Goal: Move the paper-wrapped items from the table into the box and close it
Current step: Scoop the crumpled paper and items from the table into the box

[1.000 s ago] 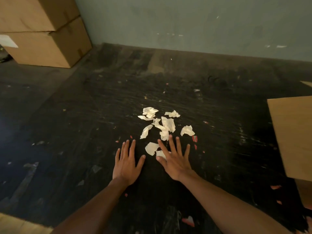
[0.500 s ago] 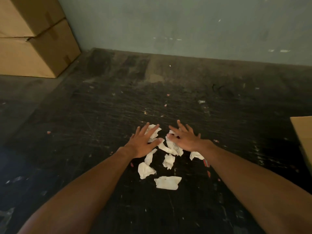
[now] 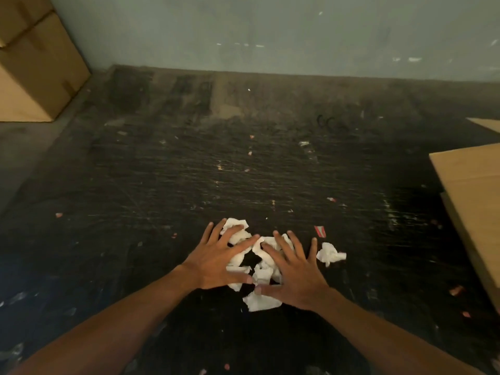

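Several paper-wrapped items (image 3: 261, 262) lie bunched at table (image 3: 243, 171) centre under my left hand (image 3: 216, 262) and right hand (image 3: 293, 277), fingers splayed flat, gripping nothing; one stray piece (image 3: 330, 254) sits at three o'clock, the box (image 3: 473, 190) farther right.

There is only one camera, worn on the person's head. It looks forward and down, close over the dark worktop (image 3: 243, 171), toward the wall (image 3: 270, 31).

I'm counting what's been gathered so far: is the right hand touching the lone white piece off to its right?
Apart. The head view shows dark table between the right hand, little finger included, and the lone piece; that hand lies spread on the pile.
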### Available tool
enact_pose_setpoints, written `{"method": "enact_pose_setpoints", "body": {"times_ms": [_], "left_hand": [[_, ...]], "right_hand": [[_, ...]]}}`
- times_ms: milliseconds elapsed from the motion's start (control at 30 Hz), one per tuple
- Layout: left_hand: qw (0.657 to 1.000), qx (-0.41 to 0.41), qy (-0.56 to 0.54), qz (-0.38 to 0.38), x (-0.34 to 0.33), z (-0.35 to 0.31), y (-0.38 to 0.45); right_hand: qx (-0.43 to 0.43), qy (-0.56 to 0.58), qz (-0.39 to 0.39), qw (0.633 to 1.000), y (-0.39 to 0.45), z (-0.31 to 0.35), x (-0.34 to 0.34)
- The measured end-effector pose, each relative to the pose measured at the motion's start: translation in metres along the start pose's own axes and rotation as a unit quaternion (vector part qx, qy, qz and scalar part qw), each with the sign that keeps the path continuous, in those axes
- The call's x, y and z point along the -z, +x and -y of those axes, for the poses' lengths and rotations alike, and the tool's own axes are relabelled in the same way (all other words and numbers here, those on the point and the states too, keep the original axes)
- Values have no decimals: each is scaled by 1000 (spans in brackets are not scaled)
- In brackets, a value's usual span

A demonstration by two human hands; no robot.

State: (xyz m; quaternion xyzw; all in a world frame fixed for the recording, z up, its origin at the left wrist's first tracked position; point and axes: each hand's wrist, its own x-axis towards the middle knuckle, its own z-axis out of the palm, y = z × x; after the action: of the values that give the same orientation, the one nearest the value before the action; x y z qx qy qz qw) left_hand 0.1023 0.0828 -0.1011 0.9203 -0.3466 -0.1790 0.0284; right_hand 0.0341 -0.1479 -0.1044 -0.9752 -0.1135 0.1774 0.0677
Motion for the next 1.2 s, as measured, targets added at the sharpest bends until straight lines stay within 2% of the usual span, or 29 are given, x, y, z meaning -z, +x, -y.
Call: {"method": "enact_pose_setpoints", "body": {"times_ms": [133,200,300,467,600,700,767,833,1000,1200], "left_hand": [[995,-6,-12,-102,-17,-6,-6],[989,-3,-3,-147,-24,-10,-9],[988,17,-1,-155,-24,-15,-14],[989,46,-25,-142,-20,-20,-22],[978,64,-121,-155,-13,-18,-31],[965,88,-161,-189,-11,-11,-33],[959,103,-178,-196,-10,-8,-29],[958,114,-185,-186,-6,-9,-27],[969,121,-177,-122,-2,-17,-22],[971,134,-168,-108,-5,-25,-21]], "right_hand": [[-37,18,-52,998,-11,22,-19],[-33,13,-104,994,-15,29,-28],[-29,27,-179,983,-20,32,-34],[7,81,-137,987,-24,33,-28],[-5,126,-249,960,-31,12,-11],[-90,82,-305,945,-34,-16,8],[-166,68,-274,945,-35,-33,19],[-199,86,-225,950,-36,-42,24],[-168,-18,-96,981,-37,-30,9],[-181,-58,-38,981,-39,-15,7]]}}
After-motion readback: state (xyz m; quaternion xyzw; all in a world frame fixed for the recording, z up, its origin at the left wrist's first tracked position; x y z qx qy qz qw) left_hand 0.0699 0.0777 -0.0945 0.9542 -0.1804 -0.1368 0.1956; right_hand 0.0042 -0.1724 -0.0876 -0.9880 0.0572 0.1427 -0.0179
